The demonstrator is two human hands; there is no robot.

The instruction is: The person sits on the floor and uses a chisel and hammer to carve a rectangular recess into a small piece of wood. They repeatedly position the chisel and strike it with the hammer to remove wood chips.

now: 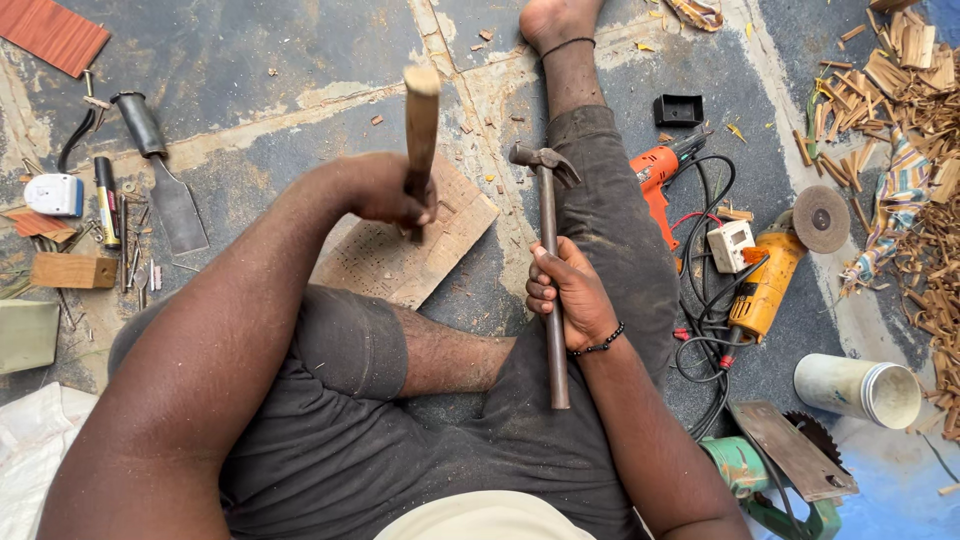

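Grey concrete floor [300, 60] with pale cracks spreads all around you, and you sit on it with your legs out. Your left hand [385, 190] is closed tight around a wooden-handled chisel [420, 130]. You hold it upright, and its tip goes down onto a flat wooden board [440, 240] that lies on the floor between your legs. I cannot see the tip itself, because your hand hides it. The board has small marks cut into it.

Your right hand [570, 295] is closed around the long handle of a hammer [548, 250]. The hammer's metal head points away from you, up near your knee, just to the right of the board. It is not touching the chisel.

To your right lie an orange drill [655, 175], a yellow grinder [770, 280] with a round disc, a small white socket box [730, 245] and black cords. A white tube [860, 388] lies near them, and a pile of wood chips [920, 110] sits farther out.

To your left lie a wide chisel with a black handle [165, 175], a small wood block [72, 270], a white tape measure [52, 194] and some nails.
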